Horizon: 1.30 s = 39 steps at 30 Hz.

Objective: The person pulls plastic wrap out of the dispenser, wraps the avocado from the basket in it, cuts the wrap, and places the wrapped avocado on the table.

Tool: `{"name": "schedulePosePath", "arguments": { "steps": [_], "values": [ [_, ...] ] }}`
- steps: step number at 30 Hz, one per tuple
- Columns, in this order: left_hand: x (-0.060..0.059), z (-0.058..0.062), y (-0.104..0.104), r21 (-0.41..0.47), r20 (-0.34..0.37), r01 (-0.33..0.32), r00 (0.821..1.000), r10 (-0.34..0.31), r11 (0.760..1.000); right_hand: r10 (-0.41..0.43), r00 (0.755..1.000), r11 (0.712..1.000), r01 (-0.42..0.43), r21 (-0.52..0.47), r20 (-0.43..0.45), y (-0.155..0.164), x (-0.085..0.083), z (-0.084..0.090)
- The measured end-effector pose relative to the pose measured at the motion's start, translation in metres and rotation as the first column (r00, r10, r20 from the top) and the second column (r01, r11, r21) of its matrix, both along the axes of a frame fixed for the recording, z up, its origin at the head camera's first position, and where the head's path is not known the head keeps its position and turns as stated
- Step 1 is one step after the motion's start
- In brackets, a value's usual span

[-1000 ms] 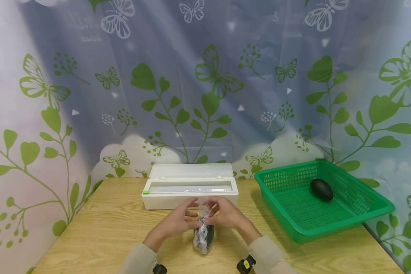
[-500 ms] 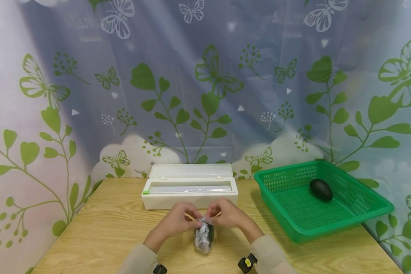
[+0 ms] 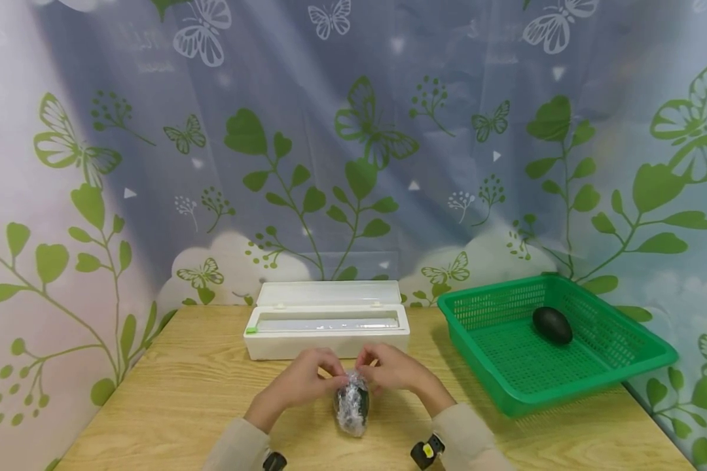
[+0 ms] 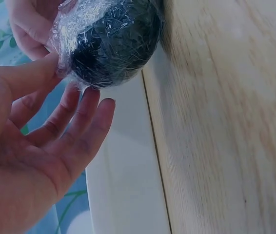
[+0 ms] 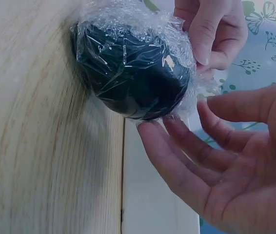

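**A:** What is set up, and where is the work item located?

**B:** A leaf-and-butterfly printed backdrop (image 3: 353, 131) is hung behind a light wooden desk (image 3: 177, 392). The wrapped avocado (image 3: 351, 407), a dark fruit covered in cling film, is stood on the desk at its near edge, just in front of the white cling-film dispenser box (image 3: 326, 327), whose lid is open. A green plastic basket (image 3: 624, 366) is placed well to the right, with a second, unwrapped avocado (image 3: 552, 325) lying inside it.

**A:** How are the hands positioned?

**B:** The left hand (image 3: 299, 384) is placed against the left of the fruit's top; in the left wrist view its thumb is pressed on the film while the other fingers (image 4: 87, 122) are extended and relaxed beneath. The right hand (image 3: 391, 369) is placed against the right; in the right wrist view its fingers (image 5: 177, 165) are held straight under the fruit. Nothing is gripped by either hand.

**A:** How should the film be finished properly?

**B:** In all likelihood, the gathered film at the top should be flattened and smoothed downward with the finger pads. Light, even pressure is advised, so that the film is bonded to itself and not torn. The fruit should be steadied from both sides, since a rounded base is likely to roll.
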State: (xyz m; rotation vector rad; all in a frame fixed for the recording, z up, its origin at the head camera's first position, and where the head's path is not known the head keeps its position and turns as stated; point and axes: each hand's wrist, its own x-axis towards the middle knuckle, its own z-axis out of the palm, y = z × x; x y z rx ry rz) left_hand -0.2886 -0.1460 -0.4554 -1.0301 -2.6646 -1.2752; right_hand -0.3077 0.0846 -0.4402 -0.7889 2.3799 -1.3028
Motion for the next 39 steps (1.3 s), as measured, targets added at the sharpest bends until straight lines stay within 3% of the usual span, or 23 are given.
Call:
{"name": "schedulePosePath", "arguments": {
  "steps": [4,10,22,29,31,35,39],
  "values": [
    [-0.0002,0.0000,0.0000,0.016,0.050,0.010,0.999,-0.011,1.000,-0.014,0.998,1.000,0.013,0.009,0.054,0.0007,0.0008,0.0005],
    [-0.0003,0.0007,-0.0007,-0.034,0.044,0.010,0.999,-0.009,0.999,-0.004,0.988,0.998,-0.006,0.061,0.156,0.0012,0.0021,0.0024],
    [-0.0005,0.0022,-0.0027,-0.022,0.133,-0.044,0.990,0.046,0.999,0.033,0.985,0.998,-0.041,0.048,0.169,-0.0021,0.0016,-0.0015],
    [0.0028,0.0006,-0.0066,-0.024,0.291,-0.049,0.955,0.054,0.999,0.083,0.979,0.995,-0.092,0.040,0.185,-0.0016,0.0027,0.0012],
    [0.0033,0.0012,-0.0062,-0.045,0.301,-0.044,0.952,0.056,0.998,0.092,0.977,0.995,-0.099,0.030,0.194,-0.0014,0.0027,0.0015],
    [0.0032,0.0025,-0.0050,-0.110,0.262,-0.025,0.963,0.054,0.994,0.100,0.971,0.994,-0.106,0.016,0.217,-0.0008,0.0022,0.0014],
    [0.0038,0.0025,-0.0047,-0.078,0.329,-0.005,0.944,0.031,0.997,0.110,0.958,0.993,-0.115,0.004,0.265,0.0011,0.0017,0.0019]
  ]
}}
